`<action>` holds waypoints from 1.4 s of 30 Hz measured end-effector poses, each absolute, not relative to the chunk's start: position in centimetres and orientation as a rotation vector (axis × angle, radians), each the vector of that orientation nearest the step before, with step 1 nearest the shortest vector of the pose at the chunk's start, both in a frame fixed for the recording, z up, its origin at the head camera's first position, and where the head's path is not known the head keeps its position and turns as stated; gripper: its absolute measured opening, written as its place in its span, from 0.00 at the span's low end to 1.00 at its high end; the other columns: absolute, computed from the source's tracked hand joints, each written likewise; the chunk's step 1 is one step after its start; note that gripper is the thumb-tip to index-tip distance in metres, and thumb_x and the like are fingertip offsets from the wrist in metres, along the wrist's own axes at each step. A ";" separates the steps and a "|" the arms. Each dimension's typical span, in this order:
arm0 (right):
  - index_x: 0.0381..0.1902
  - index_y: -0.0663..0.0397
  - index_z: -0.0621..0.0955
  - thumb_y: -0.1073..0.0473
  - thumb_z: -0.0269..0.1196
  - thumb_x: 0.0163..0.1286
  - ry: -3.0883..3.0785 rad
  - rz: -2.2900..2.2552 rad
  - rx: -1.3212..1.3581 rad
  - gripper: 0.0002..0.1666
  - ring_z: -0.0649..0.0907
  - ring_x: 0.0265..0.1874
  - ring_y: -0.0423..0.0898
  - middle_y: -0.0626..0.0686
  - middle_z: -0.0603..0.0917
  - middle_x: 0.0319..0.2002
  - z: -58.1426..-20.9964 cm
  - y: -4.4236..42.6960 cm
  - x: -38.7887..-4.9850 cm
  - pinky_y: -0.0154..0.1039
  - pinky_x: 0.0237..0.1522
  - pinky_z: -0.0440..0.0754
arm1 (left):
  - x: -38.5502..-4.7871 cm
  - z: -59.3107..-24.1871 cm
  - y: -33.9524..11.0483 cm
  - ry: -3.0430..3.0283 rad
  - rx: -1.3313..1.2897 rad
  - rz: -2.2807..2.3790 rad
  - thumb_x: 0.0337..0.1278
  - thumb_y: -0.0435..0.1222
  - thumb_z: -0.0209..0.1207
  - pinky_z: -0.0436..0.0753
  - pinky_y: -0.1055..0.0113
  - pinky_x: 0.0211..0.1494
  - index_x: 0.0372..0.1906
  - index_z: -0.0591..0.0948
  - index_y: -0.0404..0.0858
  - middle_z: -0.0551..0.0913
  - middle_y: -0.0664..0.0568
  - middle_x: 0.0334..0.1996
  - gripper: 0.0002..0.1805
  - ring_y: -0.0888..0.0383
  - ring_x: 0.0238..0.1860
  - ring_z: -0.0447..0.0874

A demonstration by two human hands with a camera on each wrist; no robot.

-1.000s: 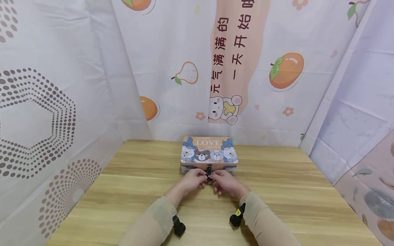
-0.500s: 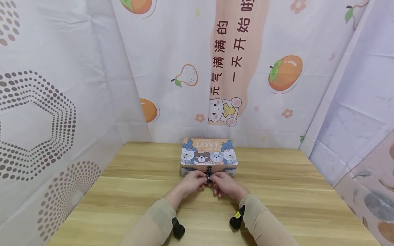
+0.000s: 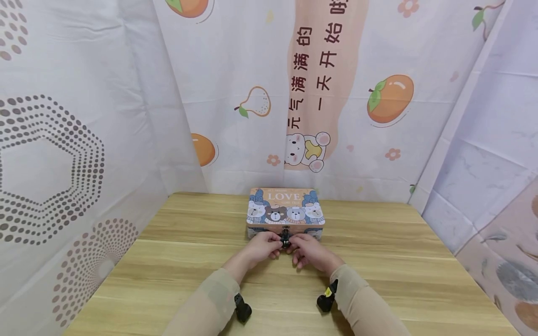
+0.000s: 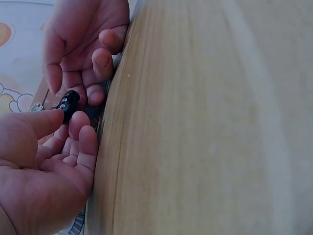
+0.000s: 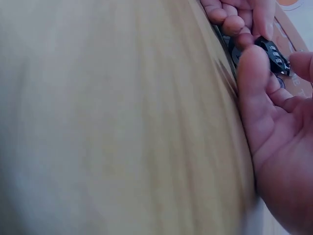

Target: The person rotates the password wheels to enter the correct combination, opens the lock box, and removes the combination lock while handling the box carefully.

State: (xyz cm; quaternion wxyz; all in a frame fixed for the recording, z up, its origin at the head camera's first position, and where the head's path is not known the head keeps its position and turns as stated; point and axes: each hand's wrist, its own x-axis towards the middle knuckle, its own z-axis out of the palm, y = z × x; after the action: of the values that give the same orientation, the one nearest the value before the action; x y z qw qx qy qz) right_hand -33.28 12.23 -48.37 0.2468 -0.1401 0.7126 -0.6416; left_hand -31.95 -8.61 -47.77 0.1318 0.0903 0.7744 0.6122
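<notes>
A black combination padlock [image 4: 69, 104] with a row of number dials hangs at the clasp [image 3: 286, 229] on the front of a closed tin box [image 3: 286, 207]. The lid carries cartoon bears and the word LOVE. My left hand [image 3: 261, 246] pinches the padlock between thumb and fingers. From the other side, my right hand [image 3: 311, 250] surrounds the lock loosely. Its thumb [image 5: 302, 64] stands apart from the dials, while other fingers lie behind or beside the lock; whether they touch it I cannot tell. The shackle is mostly hidden.
The box stands on a wooden table [image 3: 378, 261], near its back edge. Printed curtains [image 3: 235, 154] hang behind the table and along both sides. Each forearm wears a small black camera [image 3: 242, 309].
My right thumb and fingers have shifted slightly right, away from the padlock, so more of it shows. The left hand keeps its pinch; the box has not moved.
</notes>
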 end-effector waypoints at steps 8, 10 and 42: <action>0.58 0.69 0.71 0.53 0.47 0.83 1.861 -1.770 -0.379 0.22 0.82 0.26 0.46 0.64 0.79 0.45 -48.3 12.5 -33.3 0.42 0.29 0.88 | -32.1 -48.2 -8.8 2.241 0.269 1.775 0.73 0.29 0.56 0.85 0.63 0.37 0.47 0.79 0.27 0.82 0.42 0.34 0.08 0.55 0.31 0.81; 0.58 0.68 0.71 0.53 0.47 0.83 1.858 -1.768 -0.380 0.22 0.82 0.26 0.46 0.63 0.79 0.45 -48.3 12.5 -33.2 0.42 0.29 0.88 | -32.1 -48.2 -8.8 2.241 0.273 1.776 0.73 0.29 0.56 0.85 0.63 0.37 0.47 0.79 0.27 0.82 0.42 0.34 0.08 0.55 0.31 0.81; 0.56 0.66 0.73 0.57 0.51 0.81 1.956 -1.681 -0.389 0.17 0.79 0.23 0.45 0.60 0.80 0.44 -48.3 11.8 -33.3 0.38 0.23 0.84 | -32.7 -48.7 -8.6 2.248 0.259 1.769 0.73 0.30 0.56 0.85 0.65 0.37 0.46 0.80 0.29 0.82 0.45 0.34 0.07 0.56 0.32 0.81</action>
State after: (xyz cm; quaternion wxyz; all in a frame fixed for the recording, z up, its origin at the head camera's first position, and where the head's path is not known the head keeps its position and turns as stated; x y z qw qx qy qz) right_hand -33.32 11.82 -48.26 0.2635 -0.1437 0.7235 -0.6216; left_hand -32.74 -8.64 -48.74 0.1344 0.0893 0.7756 0.6102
